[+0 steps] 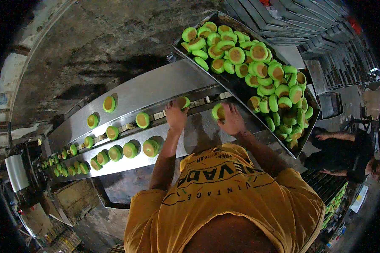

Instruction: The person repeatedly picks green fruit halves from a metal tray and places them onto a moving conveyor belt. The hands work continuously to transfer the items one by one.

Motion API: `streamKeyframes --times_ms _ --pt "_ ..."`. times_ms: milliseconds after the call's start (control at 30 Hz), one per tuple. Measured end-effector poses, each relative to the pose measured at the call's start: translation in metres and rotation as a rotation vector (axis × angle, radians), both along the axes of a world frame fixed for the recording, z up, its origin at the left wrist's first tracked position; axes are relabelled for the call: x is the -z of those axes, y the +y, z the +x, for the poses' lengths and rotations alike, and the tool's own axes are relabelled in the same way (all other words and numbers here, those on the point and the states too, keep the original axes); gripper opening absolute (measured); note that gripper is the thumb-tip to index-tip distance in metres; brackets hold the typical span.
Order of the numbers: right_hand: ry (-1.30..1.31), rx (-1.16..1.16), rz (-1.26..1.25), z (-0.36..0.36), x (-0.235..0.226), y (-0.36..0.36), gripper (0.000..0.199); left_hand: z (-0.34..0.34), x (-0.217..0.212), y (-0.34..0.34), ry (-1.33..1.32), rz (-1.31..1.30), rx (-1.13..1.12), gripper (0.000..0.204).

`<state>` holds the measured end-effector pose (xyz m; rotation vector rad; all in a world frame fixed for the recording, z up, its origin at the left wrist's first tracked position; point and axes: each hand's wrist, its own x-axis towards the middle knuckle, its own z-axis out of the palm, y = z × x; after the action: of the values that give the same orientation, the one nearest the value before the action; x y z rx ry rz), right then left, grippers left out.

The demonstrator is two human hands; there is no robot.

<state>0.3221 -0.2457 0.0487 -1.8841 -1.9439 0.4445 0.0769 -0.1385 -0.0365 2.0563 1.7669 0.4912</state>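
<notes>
At one o'clock from the nearer right hand [232, 120] lies the heaped tray [235, 87]. Half-closed, that hand holds one green round piece [217, 111], the left hand [175, 114] another.

Stacked grey trays [337, 63] and a dark-clothed person [344, 147] show at right, a silver cylinder [17, 173] left.

Dim overall | glare on steel surface [133, 162] | shadows beside green rounds [150, 148] | edges bent, corners black
</notes>
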Motion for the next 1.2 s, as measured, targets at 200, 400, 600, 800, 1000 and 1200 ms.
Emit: streamKeyframes --times_ms 200,400,600,800,1000,1200 --pt "-0.046 0.102 -0.318 -0.021 0.039 0.070 0.061 -0.007 -0.057 -0.012 0.117 -0.106 -0.250 0.073" --pt "-0.162 -0.121 0.325 0.006 -0.044 0.111 0.014 -0.003 -0.080 0.029 -0.074 0.212 -0.036 0.047" --pt "-0.674 0.255 0.204 0.113 -0.069 0.204 0.025 0.149 -0.162 0.159 -0.093 0.531 0.301 0.046" --pt "-0.392 0.232 0.197 0.102 -0.099 0.195 0.046 0.210 -0.078 0.231 0.378 0.381 0.582 0.060" --pt "-0.143 0.355 0.055 0.178 -0.085 0.163 0.056 0.149 -0.125 0.097 -0.530 0.262 0.337 0.050" --pt "0.125 0.295 0.234 0.129 -0.064 0.144 0.050 0.074 -0.032 -0.014 0.010 0.281 0.393 0.052"
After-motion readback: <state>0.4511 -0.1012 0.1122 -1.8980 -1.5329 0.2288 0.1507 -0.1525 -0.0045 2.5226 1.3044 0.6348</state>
